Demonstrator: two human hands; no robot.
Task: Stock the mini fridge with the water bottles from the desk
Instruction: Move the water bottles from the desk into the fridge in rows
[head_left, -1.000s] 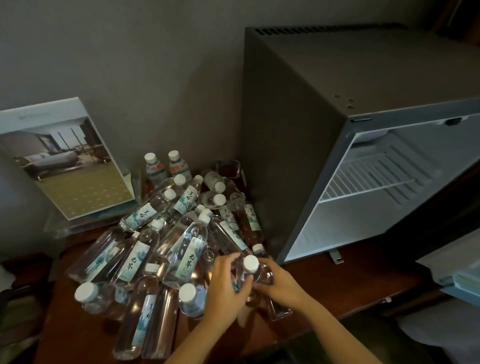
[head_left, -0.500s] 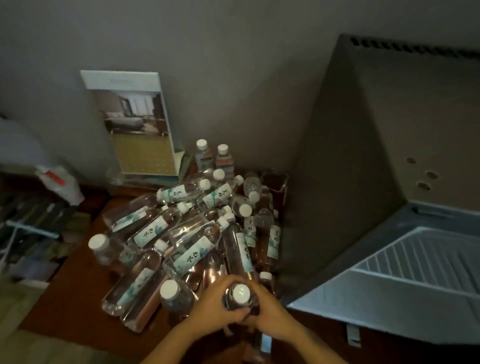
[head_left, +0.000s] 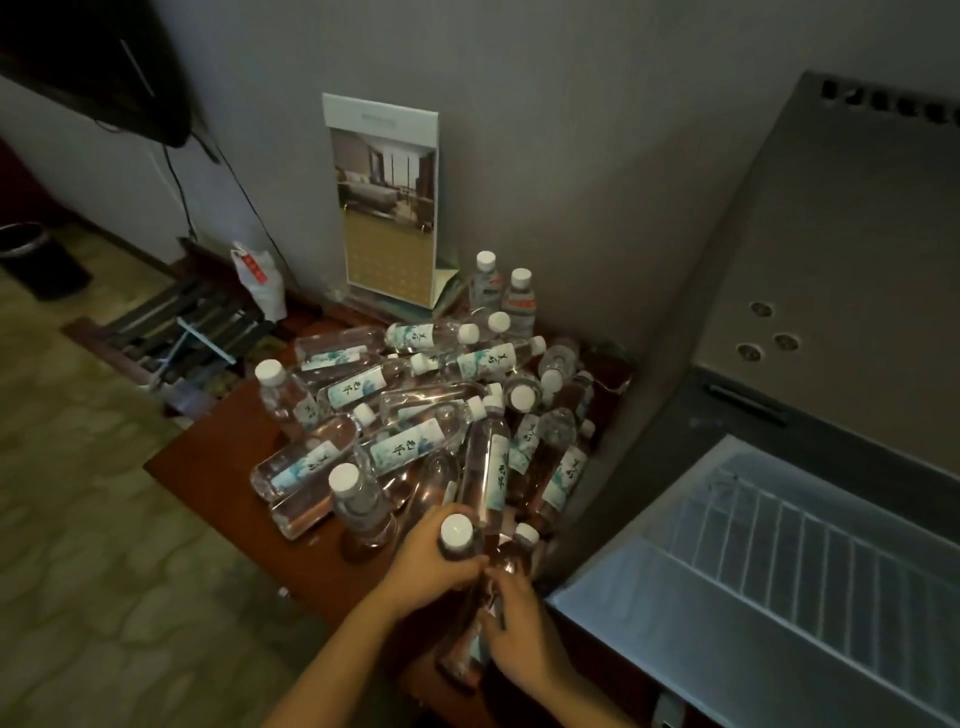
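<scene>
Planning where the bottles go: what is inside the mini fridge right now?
Inside the mini fridge a white wire shelf shows, with nothing on its visible part. The rest of the interior is cut off by the picture's edge.

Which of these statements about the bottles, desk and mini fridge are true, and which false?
1. The left hand grips a white-capped bottle. True.
2. Bottles already stand on the wire shelf of the mini fridge. False: no bottle shows on it.
3. Two upright bottles stand by the wall beside the picture card. True.
4. Every bottle on the desk stands upright. False: most lie in a heap.
</scene>
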